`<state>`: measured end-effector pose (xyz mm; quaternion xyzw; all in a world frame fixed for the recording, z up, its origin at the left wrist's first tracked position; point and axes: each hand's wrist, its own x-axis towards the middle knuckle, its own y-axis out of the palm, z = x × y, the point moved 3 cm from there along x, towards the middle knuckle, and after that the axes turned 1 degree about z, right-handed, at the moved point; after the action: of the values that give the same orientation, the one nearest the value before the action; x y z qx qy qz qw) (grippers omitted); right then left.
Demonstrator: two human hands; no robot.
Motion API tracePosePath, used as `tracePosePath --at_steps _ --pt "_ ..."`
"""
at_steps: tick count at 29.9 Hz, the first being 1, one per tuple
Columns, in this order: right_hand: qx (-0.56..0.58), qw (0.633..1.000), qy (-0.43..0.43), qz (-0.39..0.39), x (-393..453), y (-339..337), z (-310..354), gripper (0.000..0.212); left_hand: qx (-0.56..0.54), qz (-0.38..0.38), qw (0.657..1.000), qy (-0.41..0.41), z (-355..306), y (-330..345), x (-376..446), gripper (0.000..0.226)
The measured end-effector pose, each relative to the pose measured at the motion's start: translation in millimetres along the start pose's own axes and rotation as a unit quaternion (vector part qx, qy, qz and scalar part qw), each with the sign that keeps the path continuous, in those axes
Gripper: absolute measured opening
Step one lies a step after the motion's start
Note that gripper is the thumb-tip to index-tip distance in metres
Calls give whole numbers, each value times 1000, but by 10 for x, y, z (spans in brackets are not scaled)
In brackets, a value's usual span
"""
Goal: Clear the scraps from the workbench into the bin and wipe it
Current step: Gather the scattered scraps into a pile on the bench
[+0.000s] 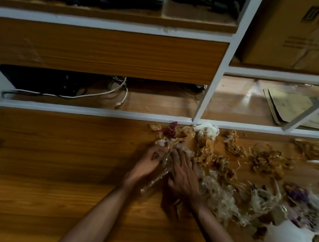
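Both hands [168, 171] gather scraps [229, 171] on the workbench [45, 166], left half bare.

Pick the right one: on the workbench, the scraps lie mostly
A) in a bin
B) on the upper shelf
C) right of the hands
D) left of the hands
C: the crumpled tape and plastic scraps spread from the hands, left hand and right hand, out to the right edge, while the workbench to their left lies bare.

cardboard box [302, 34] | dark print, apparently lettering; blurred, unreadable
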<state>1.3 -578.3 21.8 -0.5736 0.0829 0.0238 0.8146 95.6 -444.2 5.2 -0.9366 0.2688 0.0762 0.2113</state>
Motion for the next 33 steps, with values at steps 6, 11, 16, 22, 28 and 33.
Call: tracePosePath --at_steps 6,11,16,22,28,33 --pt "5 999 -42 3 -58 -126 -185 83 1 -13 999 38 101 -4 -134 68" --pt "-5 999 -36 39 -4 -128 -272 81 29 -24 998 -43 135 81 168 53" --pt "5 1000 -29 8 0 -168 -346 100 -16 7 999 -50 74 235 255 39" --pt "-18 999 -24 36 73 -63 -478 96 38 -131 991 -7 -86 43 527 40" --pt "-19 999 -30 40 180 -110 -476 82 131 -97 987 -5 -277 115 670 61" --pt "5 999 -38 -17 239 -198 -461 48 167 -39 985 15 -302 268 544 68"
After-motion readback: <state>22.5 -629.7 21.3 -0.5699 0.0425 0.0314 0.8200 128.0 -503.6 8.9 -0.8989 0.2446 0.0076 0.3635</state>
